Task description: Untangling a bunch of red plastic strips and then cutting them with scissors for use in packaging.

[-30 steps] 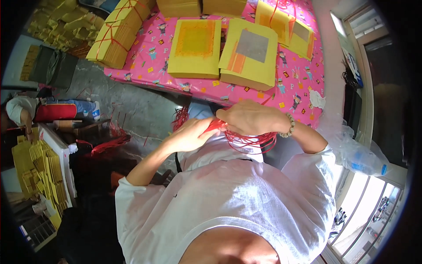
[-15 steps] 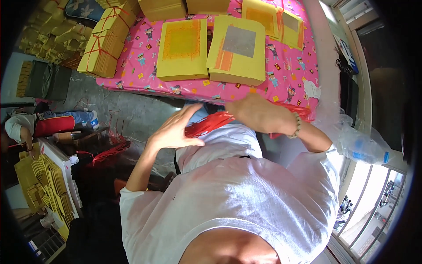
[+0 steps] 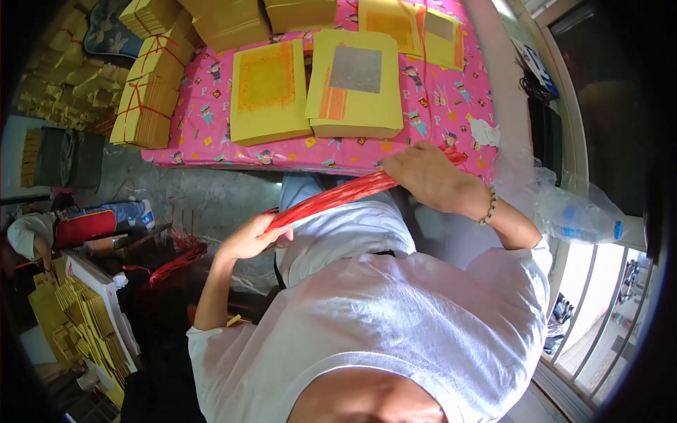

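Head view, pink patterned table (image 3: 451, 106), yellow paper stacks (image 3: 268, 92), grey floor (image 3: 204, 194)

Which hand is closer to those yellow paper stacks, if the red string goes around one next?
Probably the right hand: it holds the string at the table edge, just below a stack. The left hand is lower, off the table.

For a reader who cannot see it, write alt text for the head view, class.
A person's left hand and right hand hold a bundle of red string stretched taut between them. Beyond the hands, stacks of yellow paper lie on a table with a pink patterned cloth.
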### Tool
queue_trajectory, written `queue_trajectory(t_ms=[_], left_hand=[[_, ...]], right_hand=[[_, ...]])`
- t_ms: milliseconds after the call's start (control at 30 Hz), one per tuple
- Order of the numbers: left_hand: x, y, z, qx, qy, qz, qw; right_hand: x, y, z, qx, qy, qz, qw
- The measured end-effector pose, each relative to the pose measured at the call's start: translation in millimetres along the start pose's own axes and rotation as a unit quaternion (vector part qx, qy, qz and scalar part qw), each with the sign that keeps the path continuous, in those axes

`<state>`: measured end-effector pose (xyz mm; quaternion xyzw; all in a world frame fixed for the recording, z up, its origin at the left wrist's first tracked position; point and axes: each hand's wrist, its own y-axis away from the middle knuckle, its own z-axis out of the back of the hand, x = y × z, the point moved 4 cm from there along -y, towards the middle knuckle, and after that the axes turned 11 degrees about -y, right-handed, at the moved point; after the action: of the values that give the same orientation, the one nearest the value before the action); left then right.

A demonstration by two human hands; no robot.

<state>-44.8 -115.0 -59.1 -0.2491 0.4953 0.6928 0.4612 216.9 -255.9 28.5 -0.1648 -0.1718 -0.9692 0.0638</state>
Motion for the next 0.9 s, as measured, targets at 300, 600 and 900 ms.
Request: queue_trajectory(t_ms=[300,600,900], left_hand=[[-54,-48,23,-0.19,-0.159,-0.221,0.943],[-97,-54,-1,0.048,0.089,-0.051,0.994],[-94,-54,7,0.102,0.112,-0.132,0.98]], right_hand=[[46,-25,5,-0.115,0.098,0.086,0.985],[43,-26,7,-0.137,0.094,0.143,0.976],[60,-23,18,-0.095,0.127,0.1,0.982]])
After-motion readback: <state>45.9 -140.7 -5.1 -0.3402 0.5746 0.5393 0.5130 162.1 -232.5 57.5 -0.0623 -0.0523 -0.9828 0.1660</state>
